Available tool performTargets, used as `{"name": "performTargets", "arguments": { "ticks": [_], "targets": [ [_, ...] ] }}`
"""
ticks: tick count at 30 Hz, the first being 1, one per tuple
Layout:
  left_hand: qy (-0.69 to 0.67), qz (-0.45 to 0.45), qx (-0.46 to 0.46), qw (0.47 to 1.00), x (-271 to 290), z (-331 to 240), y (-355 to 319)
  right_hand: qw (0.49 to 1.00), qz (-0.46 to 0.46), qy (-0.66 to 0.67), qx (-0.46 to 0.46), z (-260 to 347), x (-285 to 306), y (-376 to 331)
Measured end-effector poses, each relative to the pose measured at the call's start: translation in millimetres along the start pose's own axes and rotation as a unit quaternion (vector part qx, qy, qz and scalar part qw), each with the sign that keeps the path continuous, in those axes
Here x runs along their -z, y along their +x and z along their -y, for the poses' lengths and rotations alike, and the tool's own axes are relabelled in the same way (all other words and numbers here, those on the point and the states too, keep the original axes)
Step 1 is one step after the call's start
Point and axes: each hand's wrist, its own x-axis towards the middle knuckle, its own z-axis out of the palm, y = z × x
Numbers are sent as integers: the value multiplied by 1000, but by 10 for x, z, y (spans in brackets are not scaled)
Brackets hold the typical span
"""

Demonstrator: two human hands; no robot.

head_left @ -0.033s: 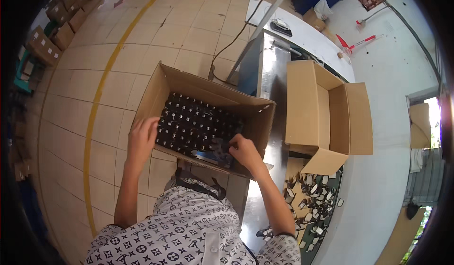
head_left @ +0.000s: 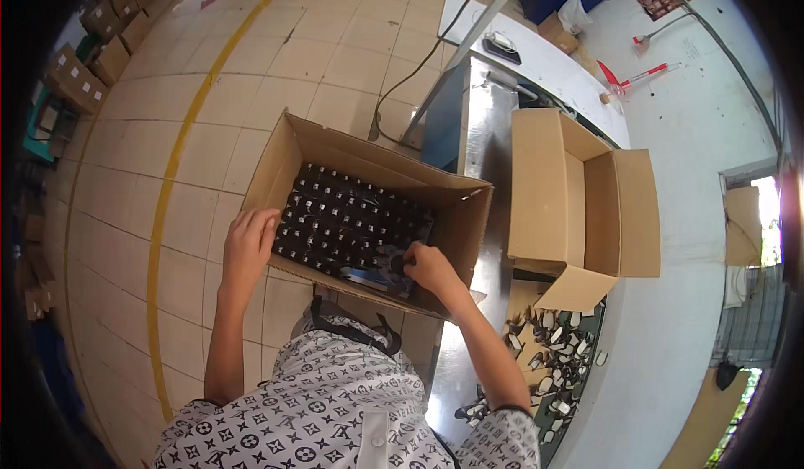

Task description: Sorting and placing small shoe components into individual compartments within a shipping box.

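Observation:
In front of me is an open cardboard box (head_left: 377, 152), tilted a little in the view. Rows of small dark parts with pale metallic tips (head_left: 343, 213) fill its bottom. My left hand (head_left: 249, 239) grips the box's left side near the front corner, fingers bent over the rim. Inside the right front part of the box, my right hand (head_left: 430, 268) has its fingers pinched together; a dark piece shows at the fingertips, too small to name. Just left of that hand lies a blue and white strip-like item (head_left: 365, 279), partly covered by dark, shiny material.
On the metal bench (head_left: 486, 146) to the right stands another open cardboard box (head_left: 536, 188), flaps spread. Nearer me, many loose dark parts with white faces (head_left: 563, 347) lie scattered. Stacked cartons (head_left: 77, 79) line the far left, beyond a yellow floor line (head_left: 173, 163). A cable (head_left: 400, 79) hangs behind the box.

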Motion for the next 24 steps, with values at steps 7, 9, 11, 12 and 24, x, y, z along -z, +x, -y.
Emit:
{"name": "performTargets", "arguments": {
  "ticks": [7,9,11,12,24],
  "targets": [
    [119,10,-64,991,-27,299,163,971,153,-184,17,-1166,-1103,658],
    [131,19,-55,990,0,376,153,976,159,-147,-10,-1151,-1176,737],
    [132,25,-48,990,39,419,126,984,148,-73,-61,-1051,-1194,831],
    [130,30,-52,990,33,420,133,986,137,-38,-89,-1062,-1182,860],
    [130,392,-169,895,-1450,109,1141,956,272,-105,-23,-1021,-1289,1001]
  ]
}}
